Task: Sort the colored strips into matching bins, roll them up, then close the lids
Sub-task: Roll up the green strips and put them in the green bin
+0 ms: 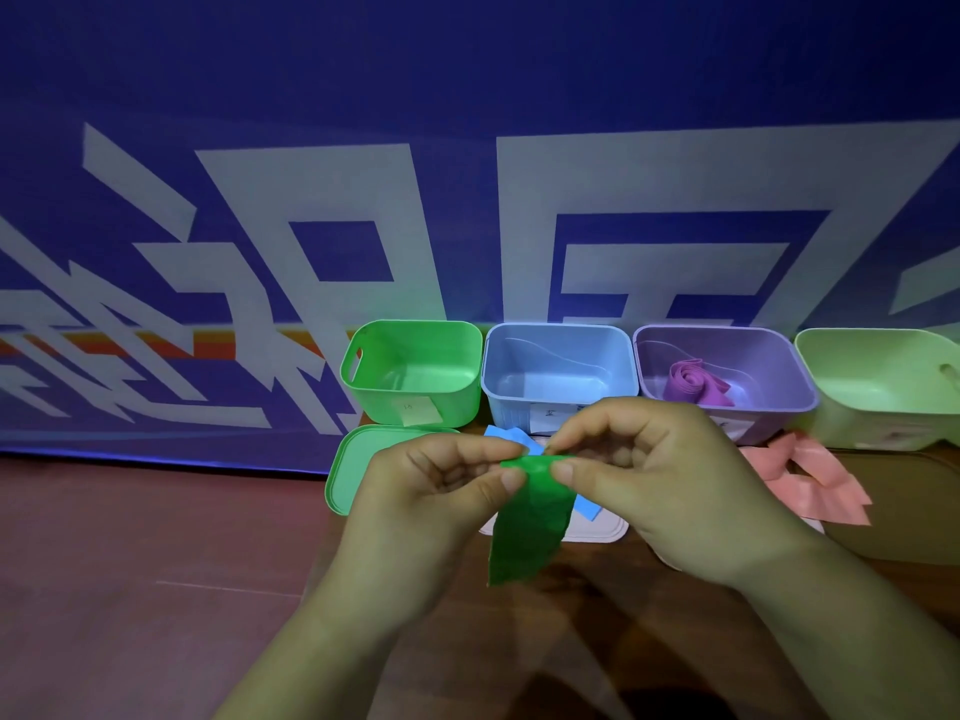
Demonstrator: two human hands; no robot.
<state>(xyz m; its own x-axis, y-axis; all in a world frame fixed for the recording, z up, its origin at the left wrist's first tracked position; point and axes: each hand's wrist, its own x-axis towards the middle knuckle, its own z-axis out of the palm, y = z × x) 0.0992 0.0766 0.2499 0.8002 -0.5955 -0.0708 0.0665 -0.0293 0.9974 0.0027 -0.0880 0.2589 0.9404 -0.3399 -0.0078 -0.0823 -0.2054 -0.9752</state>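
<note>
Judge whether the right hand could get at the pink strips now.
Probably yes: the pink strips lie uncovered beside the right hand, nothing between, but it must first release the green strip.

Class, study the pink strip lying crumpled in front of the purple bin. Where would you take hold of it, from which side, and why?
Best pinch the pink strip at its flat end jutting toward the near right, coming from above on that side. That end lies clear of the folded heap; the far side crowds the purple bin. The right hand is nearest.
</note>
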